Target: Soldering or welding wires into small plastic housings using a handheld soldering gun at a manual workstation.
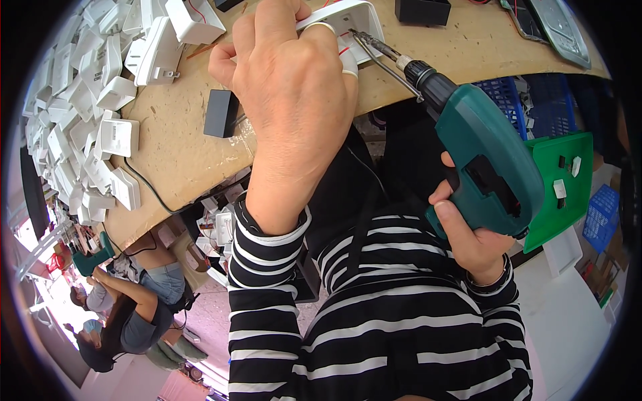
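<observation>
My left hand (pixel 287 100) is closed on a white plastic housing (pixel 364 20) at the table's far edge, with white covers on some fingertips. Short red wires show inside the housing. In my right hand (pixel 468 234) is a teal soldering gun (pixel 495 147), gripped by its handle. A thin metal tube runs beside its tip, and both point into the housing near my left fingers. Whether the tip touches anything inside is too small to tell. Beside my left wrist lies a small black box (pixel 221 113).
White plastic housings (pixel 80 93) are heaped on the left of the wooden table (pixel 174 154). A black tray-like box (pixel 422 11) stands at the back. On the right are a green tray (pixel 568 194) with small parts and a blue basket (pixel 552 107). Another person (pixel 134 321) holds a similar gun at lower left.
</observation>
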